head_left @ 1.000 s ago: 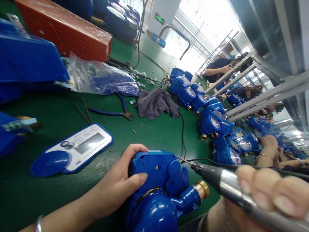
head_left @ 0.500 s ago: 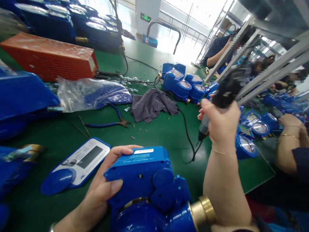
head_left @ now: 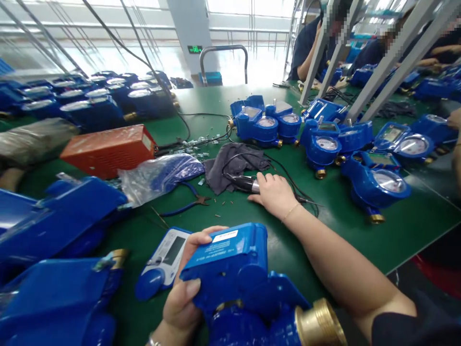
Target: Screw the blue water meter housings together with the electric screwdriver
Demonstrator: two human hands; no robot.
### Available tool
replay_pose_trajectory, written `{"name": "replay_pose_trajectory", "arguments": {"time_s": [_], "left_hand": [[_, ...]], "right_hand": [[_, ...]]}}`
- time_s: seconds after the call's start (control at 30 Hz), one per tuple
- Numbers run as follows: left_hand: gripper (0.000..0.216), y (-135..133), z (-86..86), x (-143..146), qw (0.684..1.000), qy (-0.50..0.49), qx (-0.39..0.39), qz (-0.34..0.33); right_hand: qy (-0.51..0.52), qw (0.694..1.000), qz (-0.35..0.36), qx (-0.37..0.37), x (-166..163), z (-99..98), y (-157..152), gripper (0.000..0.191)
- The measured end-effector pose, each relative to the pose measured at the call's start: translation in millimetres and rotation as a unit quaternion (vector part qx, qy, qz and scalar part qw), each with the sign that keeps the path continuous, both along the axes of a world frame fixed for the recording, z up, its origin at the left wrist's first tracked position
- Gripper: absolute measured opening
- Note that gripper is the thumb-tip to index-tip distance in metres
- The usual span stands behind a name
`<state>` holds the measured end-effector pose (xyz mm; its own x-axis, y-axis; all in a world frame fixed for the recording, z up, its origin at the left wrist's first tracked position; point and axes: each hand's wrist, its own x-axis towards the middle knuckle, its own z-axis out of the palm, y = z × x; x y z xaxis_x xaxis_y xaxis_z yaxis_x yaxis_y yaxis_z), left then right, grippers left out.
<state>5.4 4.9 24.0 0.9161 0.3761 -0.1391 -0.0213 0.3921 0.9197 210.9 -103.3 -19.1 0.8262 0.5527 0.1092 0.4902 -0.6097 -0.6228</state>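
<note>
My left hand (head_left: 190,283) grips a blue water meter (head_left: 230,274) by its box-shaped end, thumb on the near side and fingers behind. A white label is on its upper face, and a threaded brass end points to the right. Out on the green table, my right hand (head_left: 275,192) is closed over a corded electric screwdriver (head_left: 247,183) that lies sideways beside a grey cloth (head_left: 230,166). The tool's thin bit sticks out to the right of the hand. A white-faced meter cover with a display (head_left: 169,259) lies just left of my left hand.
Blue-handled cutting pliers (head_left: 185,204) and small screws lie in mid-table. Behind them are a plastic bag (head_left: 154,175) and an orange box (head_left: 110,149). Blue meters (head_left: 382,180) stand to the right, with more at left (head_left: 57,298). Co-workers sit beyond the grey metal posts (head_left: 385,62).
My right hand has brought the screwdriver down from a raised, upright position to the table by the cloth. My left hand still holds the water meter. The view has shifted.
</note>
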Motion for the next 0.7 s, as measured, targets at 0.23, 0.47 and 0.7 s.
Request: {"name": "replay_pose_trajectory", "arguments": {"time_s": [0.23, 0.47, 0.7], "left_hand": [[0.043, 1.1, -8.2, -0.8, 1.0, -0.014, -0.015, 0.008], [0.041, -4.9, -10.7, 0.9, 0.998, 0.02, -0.008, 0.057], [0.045, -2.4, -1.5, -4.9, 0.999, 0.01, -0.025, 0.021]], "right_hand": [[0.197, 0.947, 0.074, 0.245, -38.9, 9.5, -80.5, 0.052], [0.524, 0.687, 0.153, 0.48, -142.5, -23.2, -120.5, 0.113], [0.354, 0.792, 0.086, 0.491, -167.1, -29.4, -97.1, 0.065]]}}
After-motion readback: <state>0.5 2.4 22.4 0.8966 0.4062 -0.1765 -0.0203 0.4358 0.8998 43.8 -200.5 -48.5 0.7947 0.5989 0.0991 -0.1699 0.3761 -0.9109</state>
